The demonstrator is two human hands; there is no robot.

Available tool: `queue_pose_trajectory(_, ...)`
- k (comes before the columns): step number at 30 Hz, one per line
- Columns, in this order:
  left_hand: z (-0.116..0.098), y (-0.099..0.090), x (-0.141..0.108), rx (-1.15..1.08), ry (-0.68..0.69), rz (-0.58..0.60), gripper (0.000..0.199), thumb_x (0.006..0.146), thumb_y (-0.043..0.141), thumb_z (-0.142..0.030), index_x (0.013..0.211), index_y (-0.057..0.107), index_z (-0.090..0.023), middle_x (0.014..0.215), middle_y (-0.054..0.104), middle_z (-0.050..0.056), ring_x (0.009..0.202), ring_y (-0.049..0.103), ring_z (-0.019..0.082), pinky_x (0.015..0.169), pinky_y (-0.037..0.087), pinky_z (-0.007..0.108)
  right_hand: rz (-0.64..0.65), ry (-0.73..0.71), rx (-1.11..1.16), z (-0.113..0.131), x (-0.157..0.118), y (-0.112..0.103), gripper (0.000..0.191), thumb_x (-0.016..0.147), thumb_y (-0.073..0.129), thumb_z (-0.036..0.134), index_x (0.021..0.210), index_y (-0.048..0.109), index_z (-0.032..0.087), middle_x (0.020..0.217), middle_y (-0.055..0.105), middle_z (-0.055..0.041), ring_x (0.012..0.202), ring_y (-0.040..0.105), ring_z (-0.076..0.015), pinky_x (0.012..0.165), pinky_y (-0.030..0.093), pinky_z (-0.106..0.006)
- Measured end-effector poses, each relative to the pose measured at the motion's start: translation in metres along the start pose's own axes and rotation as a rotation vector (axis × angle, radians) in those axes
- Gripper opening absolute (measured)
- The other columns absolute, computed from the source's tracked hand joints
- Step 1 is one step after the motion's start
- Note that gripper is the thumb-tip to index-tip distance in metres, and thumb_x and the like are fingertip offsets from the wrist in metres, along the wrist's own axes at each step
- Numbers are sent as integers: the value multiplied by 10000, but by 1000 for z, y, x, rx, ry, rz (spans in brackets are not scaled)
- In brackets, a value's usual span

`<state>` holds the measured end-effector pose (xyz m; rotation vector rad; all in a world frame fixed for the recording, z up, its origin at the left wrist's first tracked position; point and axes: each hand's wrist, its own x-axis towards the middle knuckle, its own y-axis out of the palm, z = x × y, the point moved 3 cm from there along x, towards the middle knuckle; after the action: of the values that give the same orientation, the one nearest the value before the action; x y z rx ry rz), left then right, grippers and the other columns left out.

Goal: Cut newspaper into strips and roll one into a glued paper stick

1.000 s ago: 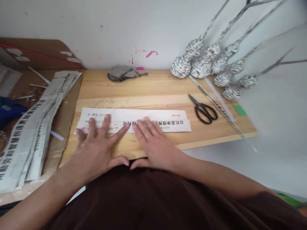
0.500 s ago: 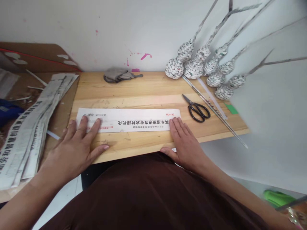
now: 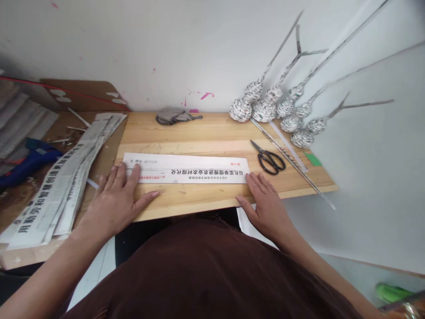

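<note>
A strip of printed newspaper [image 3: 199, 168] lies flat on the wooden table [image 3: 212, 197], its large characters upside down to me. My left hand [image 3: 116, 201] rests with fingers spread, its fingertips on the strip's left end. At the strip's right end, my right hand [image 3: 265, 204] lies on the table's front edge with its thumb apart and its fingertips by the paper's corner. Neither hand grips anything. Black-handled scissors [image 3: 270, 160] lie right of the strip, beside a long thin rolled paper rod [image 3: 292, 164].
Several woven paper gourds [image 3: 241, 110] with long stems lean by the wall. A grey cloth item [image 3: 175, 115] lies at the back. On the left are stacked newspaper strips [image 3: 59, 190] and a blue tool [image 3: 38, 157]. A green patch [image 3: 312, 159] is at the right.
The view has shifted, showing more of the left side. My right hand has slid right, off the large characters to the strip's end. My left hand stays at the left end.
</note>
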<state>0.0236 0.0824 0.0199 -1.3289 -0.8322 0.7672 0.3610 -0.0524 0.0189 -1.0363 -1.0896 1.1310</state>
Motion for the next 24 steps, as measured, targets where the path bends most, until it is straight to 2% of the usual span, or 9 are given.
queue_pose_trajectory(6, -2, -9, 6, -62, -65, -25, 753, 942, 433, -561, 1497, 327, -63, 1568, 227, 335, 1432, 212, 538, 1061, 278, 711, -100, -45, -15, -2, -1, -3, 576, 952, 483, 484, 1344, 580, 74, 1396, 582, -183, 1403, 400, -382, 1112, 377, -574)
queue_pose_trajectory(9, -13, -18, 2, -115, -98, -146, 727, 917, 517, -524, 1473, 399, -71, 1582, 233, 302, 1458, 127, 526, 1098, 192, 735, -155, -111, 39, 6, -5, -3, 540, 927, 544, 483, 1290, 612, 89, 1335, 623, -186, 1354, 471, -352, 1101, 407, -540)
queue_pose_trajectory(12, -31, -26, -7, -450, -18, -269, 557, 900, 598, -412, 1398, 531, -171, 1526, 430, 196, 1443, 329, 389, 1165, 263, 612, -185, -158, 137, 13, -9, -8, 432, 914, 587, 459, 1214, 648, 155, 1216, 686, -137, 1248, 562, -302, 1075, 446, -493)
queue_pose_trajectory(14, -43, -24, -12, -859, -47, -160, 468, 883, 635, -394, 1327, 599, -248, 1378, 612, 114, 1294, 551, 303, 1138, 376, 539, -204, -142, 189, 14, -7, -12, 414, 911, 599, 439, 1222, 636, 168, 1198, 680, -132, 1193, 583, -284, 1044, 473, -468)
queue_pose_trajectory(15, -49, -21, -13, -1081, -100, -14, 454, 886, 636, -399, 1317, 604, -261, 1313, 660, 96, 1228, 607, 280, 1109, 423, 521, -211, -124, 202, 13, -5, -13, 428, 913, 597, 431, 1250, 618, 169, 1218, 665, -138, 1187, 580, -284, 1036, 477, -468)
queue_pose_trajectory(17, -62, -16, -16, -1463, -204, 280, 487, 889, 637, -409, 1348, 577, -254, 1264, 687, 102, 1158, 651, 271, 1045, 491, 505, -222, -79, 200, 8, 6, -14, 498, 913, 585, 425, 1332, 559, 157, 1295, 612, -164, 1218, 552, -301, 1043, 463, -490)
queue_pose_trajectory(19, -70, -14, -17, -1715, -284, 458, 512, 891, 645, -397, 1369, 560, -234, 1285, 669, 128, 1153, 653, 274, 1021, 511, 479, -202, -52, 167, 4, 22, -13, 595, 900, 584, 431, 1400, 493, 122, 1372, 551, -197, 1275, 505, -333, 1065, 429, -520)
queue_pose_trajectory(21, -72, -14, -16, -1851, -352, 499, 498, 890, 658, -372, 1354, 573, -212, 1300, 653, 148, 1157, 649, 272, 1027, 503, 453, -141, -63, 116, -1, 42, -10, 676, 873, 602, 455, 1422, 463, 86, 1397, 531, -217, 1284, 486, -368, 1062, 409, -544)
queue_pose_trajectory(24, -71, -13, -17, -1946, -423, 508, 461, 890, 668, -337, 1324, 593, -201, 1294, 651, 152, 1168, 642, 268, 1040, 486, 438, 7, -99, 45, -4, 73, -9, 704, 805, 653, 540, 1368, 532, 135, 1307, 612, -186, 1172, 540, -404, 959, 439, -579)
